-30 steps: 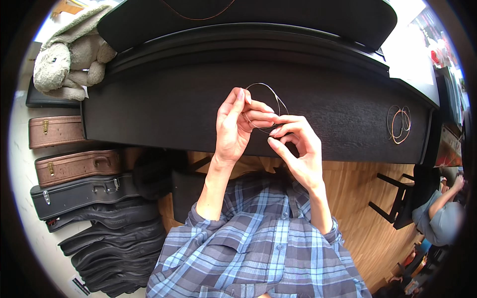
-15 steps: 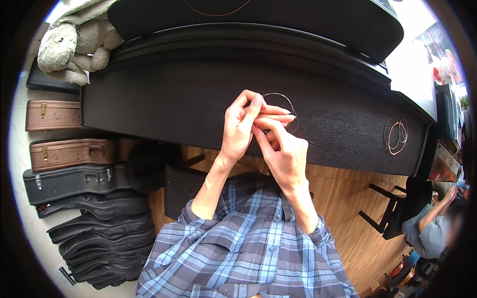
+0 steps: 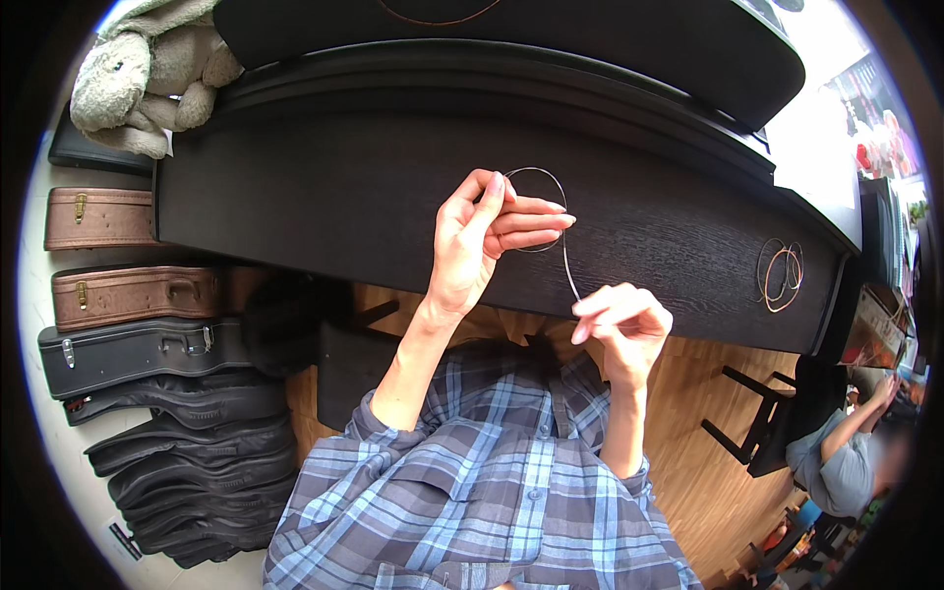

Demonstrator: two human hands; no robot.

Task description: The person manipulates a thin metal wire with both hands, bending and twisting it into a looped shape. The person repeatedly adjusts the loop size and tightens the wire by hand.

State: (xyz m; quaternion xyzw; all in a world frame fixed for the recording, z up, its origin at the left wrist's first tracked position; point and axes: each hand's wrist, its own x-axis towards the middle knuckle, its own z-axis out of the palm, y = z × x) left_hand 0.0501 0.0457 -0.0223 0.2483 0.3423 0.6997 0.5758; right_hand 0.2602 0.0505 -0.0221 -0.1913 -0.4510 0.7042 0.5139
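A thin silvery guitar string is looped in the air above the dark piano lid. My left hand pinches the top of the loop between thumb and index finger; its other fingers stretch to the right across the loop. From the loop a length of the string runs down to my right hand, lower and to the right, which holds it near the fingertips. The exact grip point is small. On the right of the lid lies a coil of copper-coloured and dark strings, apart from both hands.
A copper-coloured string curves across the upper black panel. A plush rabbit sits at the upper left. Brown instrument cases and black ones stack on the left. A black stool and another person are at the right.
My right hand has moved away from my left, down and to the right, drawing out a length of string. My left hand keeps its pinch on the loop.
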